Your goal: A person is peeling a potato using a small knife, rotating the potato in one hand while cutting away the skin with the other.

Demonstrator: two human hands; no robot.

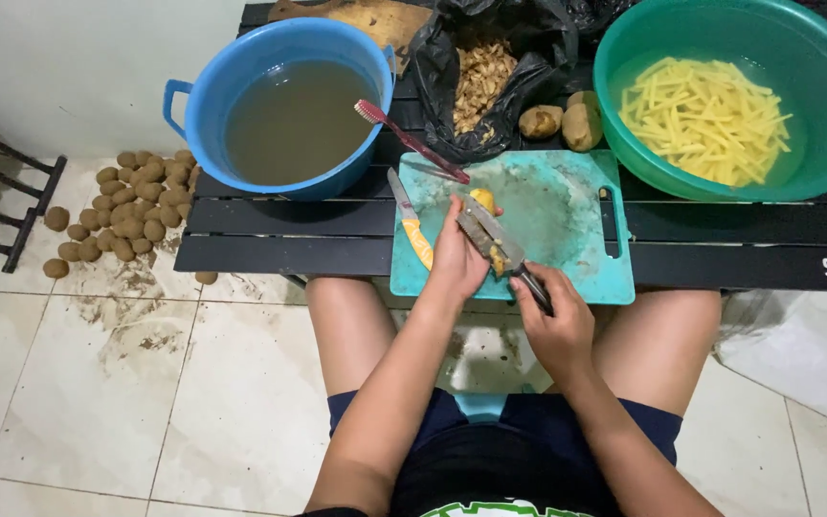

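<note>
Right hand (555, 324), nearest, is closed round a knife (492, 237) handle, blade across the peeled potato (483, 201) pinned by left hand (457, 257) mid cutting board (567, 215); bare board lies right, table edge (241, 254) just below

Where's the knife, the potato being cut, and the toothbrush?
knife (490, 237): head view, middle of its blade.
peeled potato (482, 198): head view, its yellow top.
toothbrush (412, 141): head view, middle of its red handle.
</note>
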